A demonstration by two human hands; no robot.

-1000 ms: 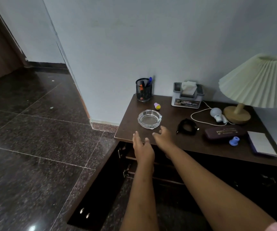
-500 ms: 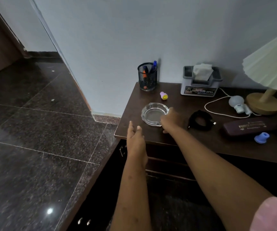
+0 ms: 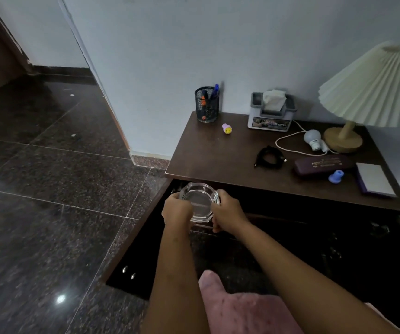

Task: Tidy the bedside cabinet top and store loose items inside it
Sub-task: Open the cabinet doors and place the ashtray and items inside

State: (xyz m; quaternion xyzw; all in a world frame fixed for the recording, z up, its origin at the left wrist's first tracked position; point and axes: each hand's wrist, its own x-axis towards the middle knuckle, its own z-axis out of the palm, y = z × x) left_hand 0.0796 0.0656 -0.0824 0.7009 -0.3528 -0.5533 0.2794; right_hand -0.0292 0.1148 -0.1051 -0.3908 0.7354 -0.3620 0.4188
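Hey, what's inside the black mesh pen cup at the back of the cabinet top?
The mesh pen cup holds a blue pen sticking above the rim and an orange marker seen through the mesh. Anything lower down is too dark to tell.

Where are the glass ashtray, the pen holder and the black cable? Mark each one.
glass ashtray [image 3: 197, 201], head view, middle of its clear bowl.
pen holder [image 3: 206, 107], head view, front of its mesh wall.
black cable [image 3: 261, 157], head view, left side of its coil.
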